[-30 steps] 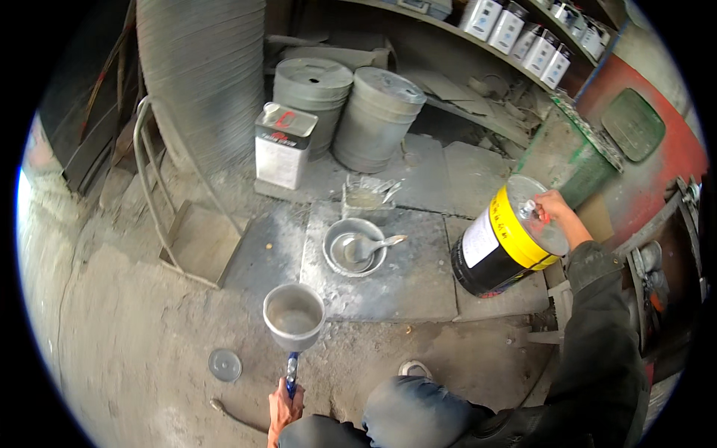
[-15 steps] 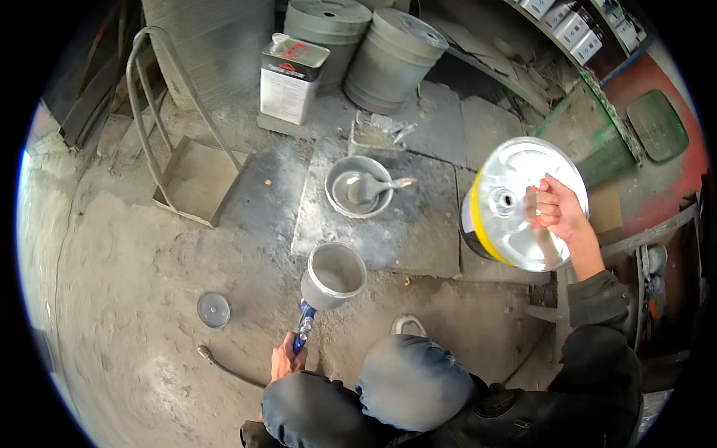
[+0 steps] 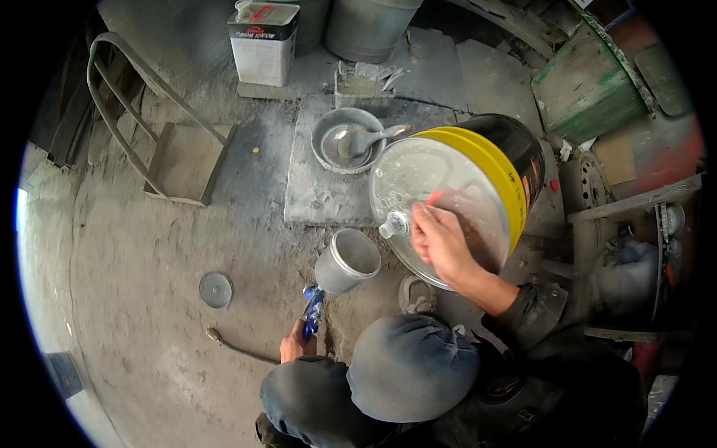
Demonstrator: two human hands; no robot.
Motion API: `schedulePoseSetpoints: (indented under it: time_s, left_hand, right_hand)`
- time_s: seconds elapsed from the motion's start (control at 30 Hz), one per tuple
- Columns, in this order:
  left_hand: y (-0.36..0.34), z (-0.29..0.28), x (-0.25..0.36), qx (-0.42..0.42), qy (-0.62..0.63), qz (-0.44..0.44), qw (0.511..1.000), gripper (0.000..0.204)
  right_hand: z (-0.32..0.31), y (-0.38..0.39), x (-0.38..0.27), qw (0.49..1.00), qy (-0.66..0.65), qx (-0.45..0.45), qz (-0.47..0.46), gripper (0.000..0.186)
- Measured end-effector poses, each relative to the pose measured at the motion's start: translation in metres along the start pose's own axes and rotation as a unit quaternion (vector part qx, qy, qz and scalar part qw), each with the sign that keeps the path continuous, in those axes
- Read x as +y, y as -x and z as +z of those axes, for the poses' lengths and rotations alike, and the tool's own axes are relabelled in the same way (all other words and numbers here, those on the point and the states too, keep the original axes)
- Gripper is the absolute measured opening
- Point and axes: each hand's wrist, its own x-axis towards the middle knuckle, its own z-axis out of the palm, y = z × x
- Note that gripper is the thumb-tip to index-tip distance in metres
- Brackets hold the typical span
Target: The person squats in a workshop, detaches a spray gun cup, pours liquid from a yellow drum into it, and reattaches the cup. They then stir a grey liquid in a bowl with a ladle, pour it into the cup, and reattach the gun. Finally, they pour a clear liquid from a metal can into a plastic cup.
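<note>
Now, crouched low over a dusty grey concrete floor (image 3: 142,246). Right hand (image 3: 441,243) spread flat on the pale metal lid of a big black drum with yellow bands (image 3: 478,187), fingers (image 3: 427,218) curled at the lid just beside its small white screw spout (image 3: 393,225). Drum tipped hard over toward the knees, lid facing up at the camera, spout at the low edge. Right below that spout, close but apart: a small grey metal cup (image 3: 349,260), mouth open and tilted, fixed atop a blue-handled spray gun (image 3: 312,313). Left hand (image 3: 297,345) wrapped tight round that blue handle, clamped shut on it, down by the dark trouser knees (image 3: 411,369). Behind the cup, on a paint-crusted grey slab (image 3: 321,194), a round grey metal bowl with a ladle lying in it (image 3: 349,140). Further back, a white rectangular tin can (image 3: 263,41) standing upright. Off left on the floor, well apart from everything, a flat round grey lid (image 3: 216,289). Near it, a short length of hose (image 3: 239,345) trailing toward the left hand.
</note>
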Motion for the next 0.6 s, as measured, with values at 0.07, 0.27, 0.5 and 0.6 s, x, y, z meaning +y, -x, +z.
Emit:
schedulePoseSetpoints:
  time_s: [0.07,0.27,0.5,0.6]
  left_hand:
    - [0.004,0.003,-0.004,-0.012,-0.022,-0.017,1.000,0.026]
    - [0.012,0.011,-0.005,-0.012,-0.056,-0.044,0.997,0.026]
    - [0.014,0.007,0.000,-0.037,-0.061,-0.069,0.995,0.029]
    - [0.015,0.005,0.006,-0.036,-0.060,-0.068,0.995,0.029]
  right_hand:
    - [0.008,-0.001,0.019,1.000,0.010,-0.012,0.014,0.036]
    - [0.017,-0.011,0.079,0.994,0.095,0.009,-0.045,0.038]
    - [0.026,-0.017,0.097,0.988,0.144,0.018,-0.057,0.037]
    - [0.029,-0.019,0.101,0.985,0.158,0.026,-0.062,0.037]
